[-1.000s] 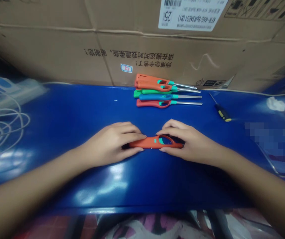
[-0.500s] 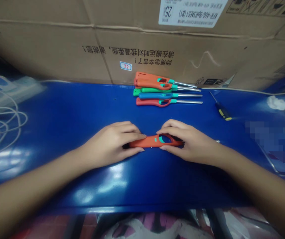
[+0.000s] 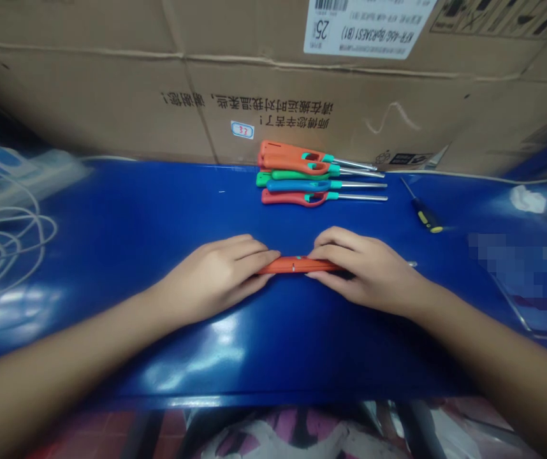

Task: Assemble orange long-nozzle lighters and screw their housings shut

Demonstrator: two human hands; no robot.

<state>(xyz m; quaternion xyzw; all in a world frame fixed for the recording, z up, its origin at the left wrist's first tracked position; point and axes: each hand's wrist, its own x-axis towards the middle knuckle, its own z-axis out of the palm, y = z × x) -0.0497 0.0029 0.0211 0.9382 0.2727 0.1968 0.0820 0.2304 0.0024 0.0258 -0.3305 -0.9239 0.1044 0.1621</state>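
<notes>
An orange gas lighter [image 3: 287, 265] is held crosswise over the blue table, its narrow edge with the seam turned up to me. My left hand [image 3: 228, 271] is closed on the butt end of its handle, thumb and fingers on opposite sides. Around the trigger end my right hand [image 3: 357, 264] is closed, hiding most of that part. The metal tip shows just past the right hand. Farther back lie several more lighters with metal tubes pointing right: orange ones [image 3: 292, 153], a green one [image 3: 292, 173], a blue one [image 3: 297, 185] and a red one [image 3: 287, 197].
A large cardboard box [image 3: 125, 108] stands along the back of the blue table [image 3: 168, 370]. A black and yellow screwdriver [image 3: 426, 217] lies at the right, with crumpled white tissue [image 3: 526, 199] beyond. Coiled white cable [image 3: 10, 236] lies at the left.
Both hands have rolled the orange lighter, so its broad side with the trigger opening has turned away and its thin edge faces up. The other lighters stay put.
</notes>
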